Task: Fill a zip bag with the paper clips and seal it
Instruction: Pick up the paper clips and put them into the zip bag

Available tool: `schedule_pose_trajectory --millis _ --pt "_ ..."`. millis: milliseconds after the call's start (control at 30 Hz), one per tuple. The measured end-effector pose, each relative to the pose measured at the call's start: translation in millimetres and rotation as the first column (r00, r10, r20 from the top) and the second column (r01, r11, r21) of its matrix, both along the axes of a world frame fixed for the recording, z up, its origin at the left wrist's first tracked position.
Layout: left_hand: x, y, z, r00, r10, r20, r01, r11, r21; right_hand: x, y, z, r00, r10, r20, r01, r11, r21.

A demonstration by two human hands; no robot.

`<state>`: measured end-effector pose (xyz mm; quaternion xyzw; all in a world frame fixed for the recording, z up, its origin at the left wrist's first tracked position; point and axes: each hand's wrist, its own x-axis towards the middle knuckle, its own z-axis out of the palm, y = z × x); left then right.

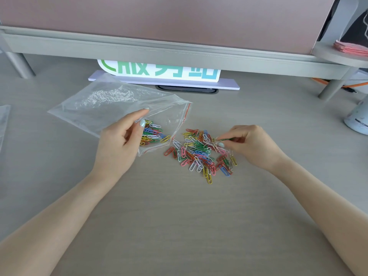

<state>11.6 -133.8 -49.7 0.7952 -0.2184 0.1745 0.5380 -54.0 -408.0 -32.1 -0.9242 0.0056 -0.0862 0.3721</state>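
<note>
Centrally, a clear zip bag (pixel 111 104) lies on the pale surface (pixel 179 216), its mouth with the red seal strip (pixel 184 118) turned toward the right and not closed. The left hand (pixel 119 140) holds the bag at its near edge by the mouth, thumb on top and fingers curled around the plastic. Inside the bag, just beside that thumb, sits a small batch of coloured clips (pixel 152 133). Just right of the bag's mouth, a loose pile of clips (pixel 201 154) in red, green, yellow, blue, pink and white is spread on the surface. The right hand (pixel 249 146) is at the pile's far right edge, fingertips pinching a few clips, a green one among them. Behind stands a white sign (pixel 159 71) with green lettering under a grey shelf (pixel 179 54). A pink stack (pixel 350 47) rests at upper right.
</note>
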Motion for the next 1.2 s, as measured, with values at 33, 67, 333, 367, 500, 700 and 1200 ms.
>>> schedule_pose_trajectory --millis 33,67,333,367,500,700,1200 --pt "0.0 -0.3 0.4 1.0 -0.001 -0.002 0.001 1.0 -0.001 0.5 -0.3 0.1 1.0 -0.011 -0.003 0.011 1.0 0.021" --pt "0.2 -0.4 0.4 1.0 -0.002 -0.003 0.002 1.0 -0.001 1.1 -0.1 0.3 1.0 -0.017 -0.007 0.018 0.999 0.043" --pt "-0.1 0.1 1.4 1.0 -0.015 -0.004 0.015 1.0 -0.02 12.1 18.7 15.9 1.0 0.01 0.026 -0.016 0.968 0.249" --pt "0.3 0.4 0.9 1.0 -0.017 0.002 0.017 1.0 -0.02 15.6 25.0 18.8 0.999 0.02 0.036 -0.029 0.964 0.265" --pt "1.8 0.3 -0.5 1.0 -0.018 0.018 0.019 0.999 -0.039 37.7 66.0 25.6 0.994 0.099 0.035 -0.105 0.961 0.254" --pt "-0.9 -0.5 2.8 0.999 0.012 0.051 -0.009 0.998 -0.06 82.8 134.7 21.2 0.98 0.196 0.029 -0.198 0.978 0.06" --pt "0.7 0.6 2.3 0.997 0.013 0.08 -0.009 0.998 -0.055 104.3 159.5 17.1 0.964 0.26 -0.047 -0.264 0.935 -0.238"
